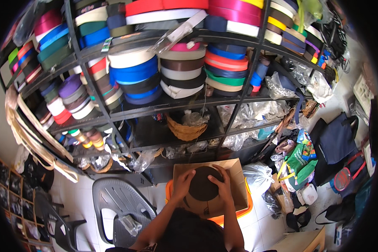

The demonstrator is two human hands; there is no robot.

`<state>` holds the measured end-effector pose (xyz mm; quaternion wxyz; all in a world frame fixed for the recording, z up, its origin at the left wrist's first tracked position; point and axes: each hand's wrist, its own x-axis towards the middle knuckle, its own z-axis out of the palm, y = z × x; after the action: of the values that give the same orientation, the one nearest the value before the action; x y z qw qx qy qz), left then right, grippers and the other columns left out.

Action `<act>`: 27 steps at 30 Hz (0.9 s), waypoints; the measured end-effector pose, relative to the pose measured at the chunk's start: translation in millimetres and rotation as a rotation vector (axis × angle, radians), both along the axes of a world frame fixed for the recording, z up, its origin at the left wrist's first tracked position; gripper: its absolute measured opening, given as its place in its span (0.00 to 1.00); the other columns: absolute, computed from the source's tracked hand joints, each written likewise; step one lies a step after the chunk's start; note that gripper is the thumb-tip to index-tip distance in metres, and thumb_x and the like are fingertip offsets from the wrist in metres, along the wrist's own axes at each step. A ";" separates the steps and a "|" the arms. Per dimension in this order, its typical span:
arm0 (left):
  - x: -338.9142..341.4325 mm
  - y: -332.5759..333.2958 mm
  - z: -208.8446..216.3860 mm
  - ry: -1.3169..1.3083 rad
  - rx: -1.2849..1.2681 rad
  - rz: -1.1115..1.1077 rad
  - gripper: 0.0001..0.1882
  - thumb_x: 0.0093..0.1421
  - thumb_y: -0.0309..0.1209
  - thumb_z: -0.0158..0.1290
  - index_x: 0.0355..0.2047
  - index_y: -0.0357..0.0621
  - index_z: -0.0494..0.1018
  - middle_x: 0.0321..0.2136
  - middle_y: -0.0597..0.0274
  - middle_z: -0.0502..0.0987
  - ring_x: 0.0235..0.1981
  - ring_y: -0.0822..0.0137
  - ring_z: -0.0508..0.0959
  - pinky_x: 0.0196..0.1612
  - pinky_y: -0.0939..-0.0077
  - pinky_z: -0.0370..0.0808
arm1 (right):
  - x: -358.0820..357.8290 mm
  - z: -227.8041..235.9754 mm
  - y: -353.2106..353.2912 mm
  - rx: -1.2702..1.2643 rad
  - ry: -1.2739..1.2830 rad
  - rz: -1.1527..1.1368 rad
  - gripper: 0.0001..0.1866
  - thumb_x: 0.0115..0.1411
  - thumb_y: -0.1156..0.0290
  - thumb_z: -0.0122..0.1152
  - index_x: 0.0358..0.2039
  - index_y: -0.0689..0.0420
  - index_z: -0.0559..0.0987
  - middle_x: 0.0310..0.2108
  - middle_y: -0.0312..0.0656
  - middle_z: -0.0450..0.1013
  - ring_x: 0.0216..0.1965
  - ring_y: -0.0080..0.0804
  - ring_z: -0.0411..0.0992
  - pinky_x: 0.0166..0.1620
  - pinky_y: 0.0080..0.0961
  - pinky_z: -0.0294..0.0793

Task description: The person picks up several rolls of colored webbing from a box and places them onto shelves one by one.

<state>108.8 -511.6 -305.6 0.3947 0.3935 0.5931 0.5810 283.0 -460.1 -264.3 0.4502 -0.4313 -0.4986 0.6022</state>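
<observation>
Between my two hands is a thick black roll of strap [203, 184], its flat round side facing up. My left hand [183, 184] grips its left edge, and my right hand [222, 183] wraps round its right edge. A short loose end seems to hang at the roll's lower left. Beneath it an open cardboard box [237, 172] sits in an orange tub [250, 200]. Whether the roll touches the bottom of the box, I cannot tell.
Ahead stands a black shelf unit [176, 103] stacked with coloured strap rolls [134, 69] and a wicker basket [187, 128]. A grey plastic chair [113, 195] bearing a clear bag [131, 225] is at left. Bags and a green packet [300, 161] crowd the right side.
</observation>
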 end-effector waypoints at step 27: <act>-57.6 -95.6 10.0 -0.125 -0.072 0.528 0.28 0.71 0.48 0.39 0.53 0.33 0.71 0.41 0.57 0.78 0.44 0.70 0.74 0.52 0.77 0.68 | -127.6 9.2 -25.5 -0.097 0.104 0.374 0.18 0.62 0.66 0.61 0.49 0.62 0.79 0.48 0.43 0.75 0.49 0.29 0.71 0.53 0.24 0.68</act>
<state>51.2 -607.2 -295.7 0.2794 0.1743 0.6700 0.6653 155.4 -485.6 -255.1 0.3342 -0.3205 -0.5164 0.7204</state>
